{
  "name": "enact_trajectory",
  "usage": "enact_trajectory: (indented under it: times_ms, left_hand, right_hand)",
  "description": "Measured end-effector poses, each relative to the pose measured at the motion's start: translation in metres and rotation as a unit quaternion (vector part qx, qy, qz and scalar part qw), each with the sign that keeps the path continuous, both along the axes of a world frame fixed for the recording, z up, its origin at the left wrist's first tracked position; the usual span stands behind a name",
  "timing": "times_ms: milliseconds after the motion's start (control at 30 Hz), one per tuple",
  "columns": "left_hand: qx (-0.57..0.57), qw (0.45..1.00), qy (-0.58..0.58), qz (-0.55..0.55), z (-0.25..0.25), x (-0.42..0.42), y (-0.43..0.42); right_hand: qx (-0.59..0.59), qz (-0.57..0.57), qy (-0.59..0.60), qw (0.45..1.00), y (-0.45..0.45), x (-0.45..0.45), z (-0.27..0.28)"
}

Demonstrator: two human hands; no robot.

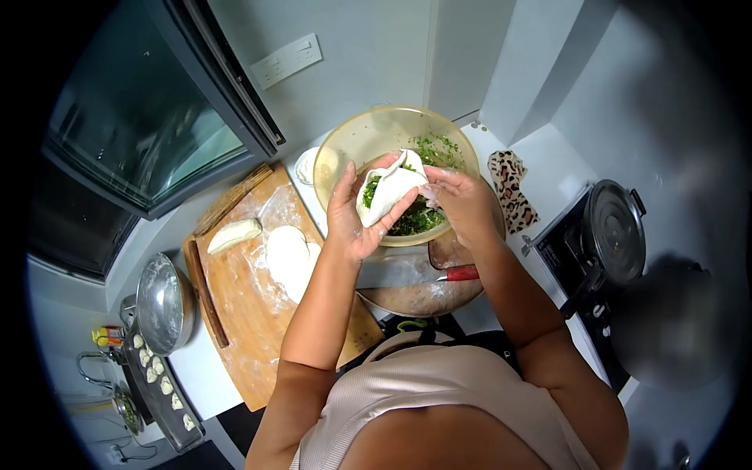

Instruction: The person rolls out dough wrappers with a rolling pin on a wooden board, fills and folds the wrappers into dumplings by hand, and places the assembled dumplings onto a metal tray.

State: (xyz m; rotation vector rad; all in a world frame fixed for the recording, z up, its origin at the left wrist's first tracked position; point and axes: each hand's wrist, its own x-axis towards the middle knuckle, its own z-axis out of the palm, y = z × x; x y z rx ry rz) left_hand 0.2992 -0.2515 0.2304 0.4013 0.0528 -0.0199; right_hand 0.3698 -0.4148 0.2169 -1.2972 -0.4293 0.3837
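A white dough wrapper (390,193) with chopped green filling showing at its open edges lies in my left hand (351,215), whose fingers curl round it from below. My right hand (462,200) pinches the wrapper's right edge. Both hands are above a large yellowish bowl (333,160) holding chopped greens (415,219). On the floured wooden board (258,348) to the left are flat dough rounds (288,254), a dough piece (235,235) and a rolling pin (206,294). A cleaver with a red handle (462,272) rests on a round chopping board (423,301) below the bowl.
At the far left stand a metal bowl (160,301) and a dark tray (184,407) with several filled dumplings (166,385). A leopard-print cloth (511,192) lies right of the bowl. A stove (560,243) holds a lidded pan (615,231). An open window (149,110) is at upper left.
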Motion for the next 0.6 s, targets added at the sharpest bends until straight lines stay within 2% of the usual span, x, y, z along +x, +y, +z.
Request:
enact_trajectory:
  times_ms: [233,433,533,600]
  left_hand:
    - [0.015,0.999,0.03,-0.002,0.0,0.001,-0.007]
    - [0.027,0.998,0.049,0.0,0.0,0.0,-0.009]
    - [0.024,0.999,0.044,-0.015,-0.005,0.0,-0.006]
    - [0.019,0.999,0.043,-0.027,-0.007,0.001,-0.005]
  right_hand:
    - [0.011,-0.044,0.055,0.997,0.002,-0.001,-0.003]
    - [-0.034,-0.04,0.024,0.998,0.001,0.007,-0.008]
    - [-0.084,-0.062,-0.032,0.994,0.002,0.008,-0.008]
    - [-0.168,-0.064,-0.079,0.98,-0.001,0.005,0.01]
